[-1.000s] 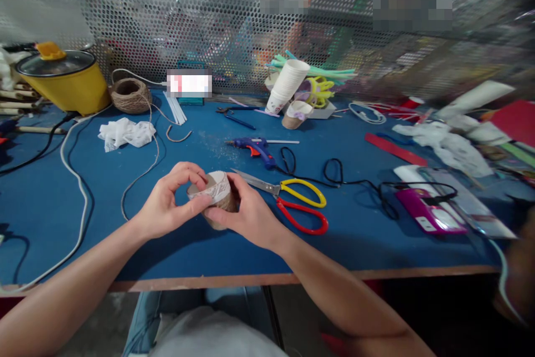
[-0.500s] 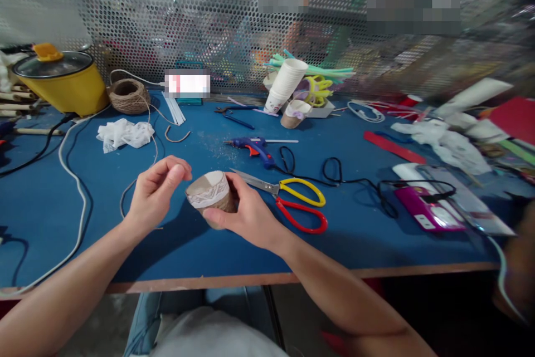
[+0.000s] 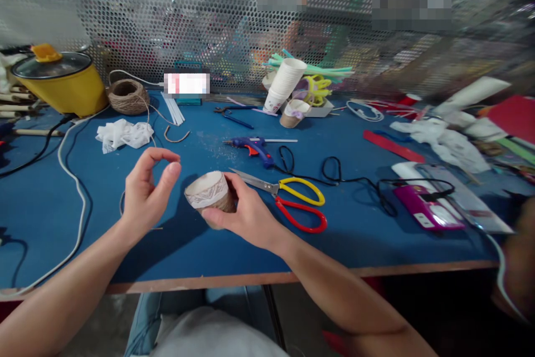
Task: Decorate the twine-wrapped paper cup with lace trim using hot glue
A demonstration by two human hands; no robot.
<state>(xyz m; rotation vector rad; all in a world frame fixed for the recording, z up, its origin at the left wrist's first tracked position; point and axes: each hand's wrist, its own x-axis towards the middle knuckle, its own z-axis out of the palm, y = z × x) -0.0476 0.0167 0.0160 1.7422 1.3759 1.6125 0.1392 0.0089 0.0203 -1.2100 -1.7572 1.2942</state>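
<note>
My right hand (image 3: pixel 251 212) is wrapped round a paper cup (image 3: pixel 211 195), its lower part covered in brown twine and a white lace band running below the rim. The cup is tilted, and part of its pale inside shows. To its left, my left hand (image 3: pixel 150 190) is raised apart from the cup, thumb and forefinger curved with a gap between them and nothing visible in it. Scissors (image 3: pixel 278 190) with one yellow and one red handle lie just right of my right hand. Beyond them rests a blue glue gun (image 3: pixel 254 148) with a glue stick in its back.
Farther back are a ball of twine (image 3: pixel 129 98), crumpled white lace (image 3: pixel 124 134), pliers (image 3: pixel 236 116), stacked paper cups (image 3: pixel 285 84) and a decorated cup (image 3: pixel 295 113). A yellow electric pot (image 3: pixel 62 84) stands left. A purple device (image 3: pixel 428 209) and cables lie right.
My left hand has moved slightly left, away from the cup, and its thumb and forefinger have parted. My right hand still holds the cup in nearly the same place.
</note>
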